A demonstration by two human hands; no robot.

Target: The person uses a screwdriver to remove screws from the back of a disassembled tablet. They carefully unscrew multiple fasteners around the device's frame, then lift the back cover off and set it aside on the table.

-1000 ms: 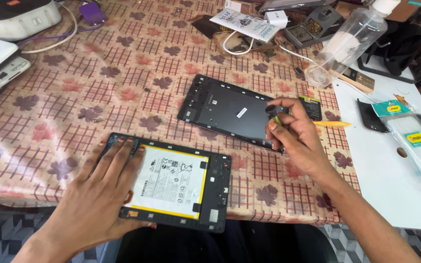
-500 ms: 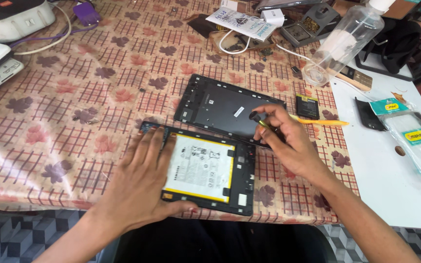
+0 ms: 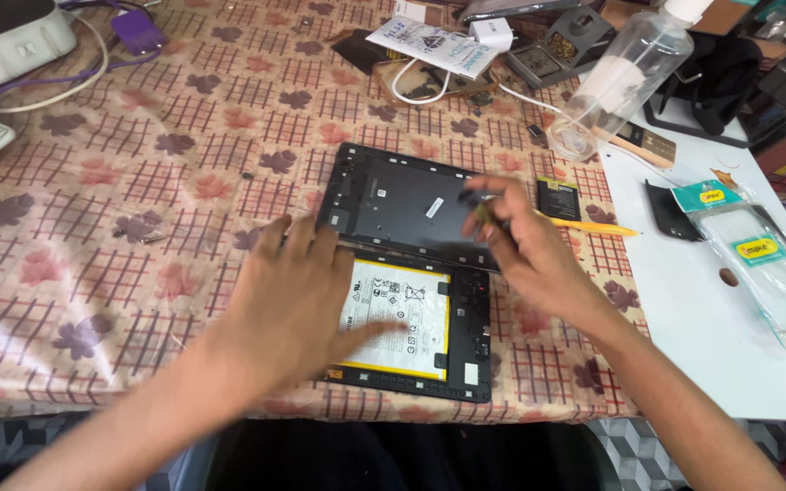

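An opened tablet body (image 3: 429, 336) lies near the table's front edge, its white, yellow-edged battery facing up. My left hand (image 3: 297, 305) rests flat on its left half, fingers spread. Just behind it lies the black back cover (image 3: 393, 200), inner side up. My right hand (image 3: 525, 250) hovers over the cover's right end, blurred, fingers pinched around a small dark tool or part (image 3: 481, 211); what it is cannot be made out. A yellow pencil-like stick (image 3: 593, 227) lies just right of that hand.
A floral tablecloth (image 3: 138, 200) covers the table. A white mat (image 3: 702, 318) at right carries plastic-wrapped packets (image 3: 757, 255). A clear squeeze bottle (image 3: 625, 77) lies at the back, with cables, a charger and small parts. A white device (image 3: 6, 32) sits far left.
The opened tablet has slid right and up against the back cover under my left hand. My right hand has lifted slightly over the cover's right end.
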